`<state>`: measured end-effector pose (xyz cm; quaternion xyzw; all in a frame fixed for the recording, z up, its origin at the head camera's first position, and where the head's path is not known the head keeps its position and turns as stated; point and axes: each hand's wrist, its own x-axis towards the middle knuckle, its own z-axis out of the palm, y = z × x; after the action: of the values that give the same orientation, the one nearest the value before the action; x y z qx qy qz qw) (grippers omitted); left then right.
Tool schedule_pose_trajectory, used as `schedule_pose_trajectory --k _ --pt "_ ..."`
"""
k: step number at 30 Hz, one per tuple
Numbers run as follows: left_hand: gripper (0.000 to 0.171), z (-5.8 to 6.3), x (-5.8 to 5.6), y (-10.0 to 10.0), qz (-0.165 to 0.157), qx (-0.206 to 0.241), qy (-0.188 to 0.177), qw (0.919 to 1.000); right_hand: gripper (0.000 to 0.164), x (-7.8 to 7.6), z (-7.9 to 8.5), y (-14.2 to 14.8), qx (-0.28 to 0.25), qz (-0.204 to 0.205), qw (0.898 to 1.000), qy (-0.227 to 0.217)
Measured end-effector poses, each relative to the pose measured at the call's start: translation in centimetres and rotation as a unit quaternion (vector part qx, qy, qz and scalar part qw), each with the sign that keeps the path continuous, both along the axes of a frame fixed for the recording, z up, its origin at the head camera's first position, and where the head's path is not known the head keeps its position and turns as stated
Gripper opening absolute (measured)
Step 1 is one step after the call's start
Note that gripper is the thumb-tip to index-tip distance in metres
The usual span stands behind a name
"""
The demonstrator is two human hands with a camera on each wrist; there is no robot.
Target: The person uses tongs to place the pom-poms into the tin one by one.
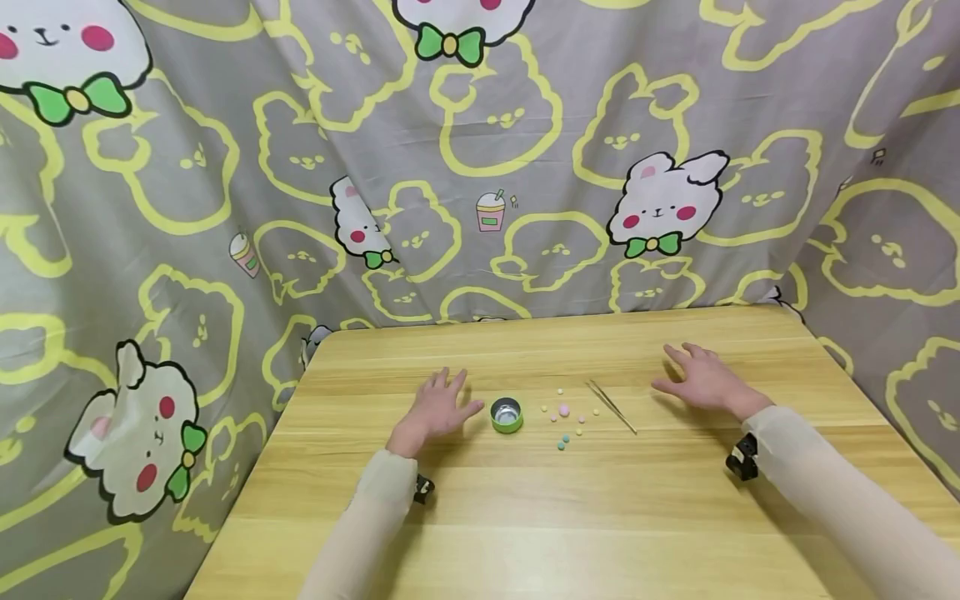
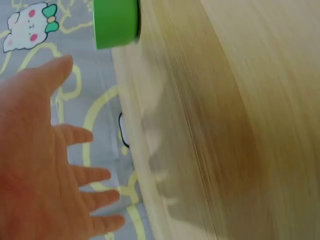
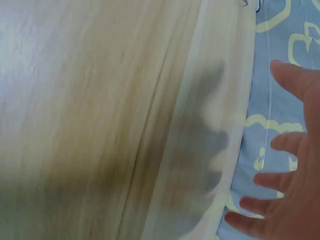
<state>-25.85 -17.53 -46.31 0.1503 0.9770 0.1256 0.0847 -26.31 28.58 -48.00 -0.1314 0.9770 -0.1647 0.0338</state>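
My left hand, fingers spread and holding nothing, hovers just left of a small round green tin. The tin stands upright with its open top showing a silvery inside; its green side also appears at the top of the left wrist view. Right of it lie several small beads, among them a larger pink bead and a teal bead. A pair of metal tweezers lies slanted beyond the beads. To the right of the tweezers, my right hand is spread above the table, apart from everything.
All these things lie on a wood-grain table. A grey curtain printed with yellow outlines and white cartoon animals hangs behind the table and along both sides. Dark wrist cameras are strapped below both sleeves.
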Motion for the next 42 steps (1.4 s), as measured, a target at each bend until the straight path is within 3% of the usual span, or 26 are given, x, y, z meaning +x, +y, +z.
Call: schedule_pose_trajectory --k 4,10,16,24,42 --pt "0.078 0.2 -0.1 0.8 -0.033 0.028 -0.026 0.9987 0.083 0.1 0.1 -0.7 -0.032 0.016 0.999 -0.003" --pt "0.088 0.4 -0.2 2.1 -0.072 0.074 -0.056 0.9931 0.078 0.5 0.3 -1.9 -0.04 0.044 0.998 -0.006" --pt "0.089 0.6 -0.3 3.3 -0.106 0.103 -0.064 0.9869 0.071 0.7 0.2 -2.9 -0.062 0.064 0.996 -0.007" --pt "0.078 0.2 -0.7 4.2 -0.145 0.104 -0.055 0.9824 0.067 0.5 -0.2 -3.7 -0.081 0.092 0.992 -0.016" --pt "0.055 0.1 -0.5 4.8 -0.163 0.069 -0.034 0.9835 0.063 0.5 -0.5 -6.4 -0.117 0.131 0.983 -0.055"
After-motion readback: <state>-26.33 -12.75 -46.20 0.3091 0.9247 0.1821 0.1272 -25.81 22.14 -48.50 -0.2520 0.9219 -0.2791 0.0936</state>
